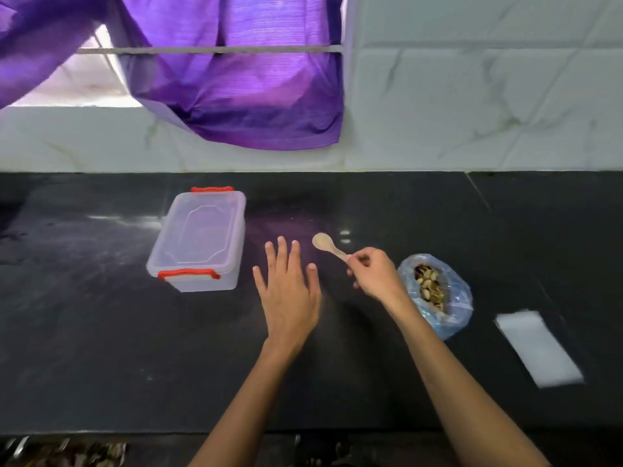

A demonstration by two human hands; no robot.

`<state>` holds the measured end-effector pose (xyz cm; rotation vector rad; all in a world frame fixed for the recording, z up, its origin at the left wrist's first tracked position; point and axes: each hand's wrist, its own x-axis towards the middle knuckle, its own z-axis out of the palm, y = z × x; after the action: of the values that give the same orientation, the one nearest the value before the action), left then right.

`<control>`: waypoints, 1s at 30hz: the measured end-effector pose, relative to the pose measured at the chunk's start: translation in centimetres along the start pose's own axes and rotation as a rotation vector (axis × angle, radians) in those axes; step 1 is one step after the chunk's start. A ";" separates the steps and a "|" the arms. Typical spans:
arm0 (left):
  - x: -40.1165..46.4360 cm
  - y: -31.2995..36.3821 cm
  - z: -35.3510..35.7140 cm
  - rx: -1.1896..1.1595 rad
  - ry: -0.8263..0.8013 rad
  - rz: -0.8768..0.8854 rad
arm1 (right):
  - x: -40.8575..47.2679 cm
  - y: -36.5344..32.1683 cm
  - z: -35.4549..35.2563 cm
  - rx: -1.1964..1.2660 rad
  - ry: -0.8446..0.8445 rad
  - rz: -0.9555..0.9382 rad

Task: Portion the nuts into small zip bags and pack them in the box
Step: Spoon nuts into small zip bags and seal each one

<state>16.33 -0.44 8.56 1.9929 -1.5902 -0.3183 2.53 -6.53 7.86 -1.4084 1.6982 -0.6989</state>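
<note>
Clear lidded plastic box with red latches (pixel 198 240) sits far left, closed. Left hand (pixel 290 298) flat, fingers spread, holding nothing. Right hand (pixel 374 276) pinches small wooden spoon (pixel 328 246), bowl pointing up-left. Nuts in blue plastic bag (pixel 435 293) just right of that hand; white zip bags stack (pixel 539 348) farther right, right hand nearer.

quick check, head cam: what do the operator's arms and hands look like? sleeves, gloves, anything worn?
Both forearms enter from the bottom edge and are bare as far as the frame shows: no sleeves in view. The left hand and right hand are bare too, no gloves. No watch, bracelet or ring shows on either wrist or on the visible fingers. No markers, straps or cables on the arms.
</note>
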 end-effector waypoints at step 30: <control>-3.7 8.3 7.2 0.049 -0.258 0.354 | -6.0 10.3 -13.3 0.109 0.393 0.215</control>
<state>4.86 -0.06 6.74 1.7130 -2.0912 -0.4118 -13.89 0.64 7.78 -1.0386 2.0418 -0.9755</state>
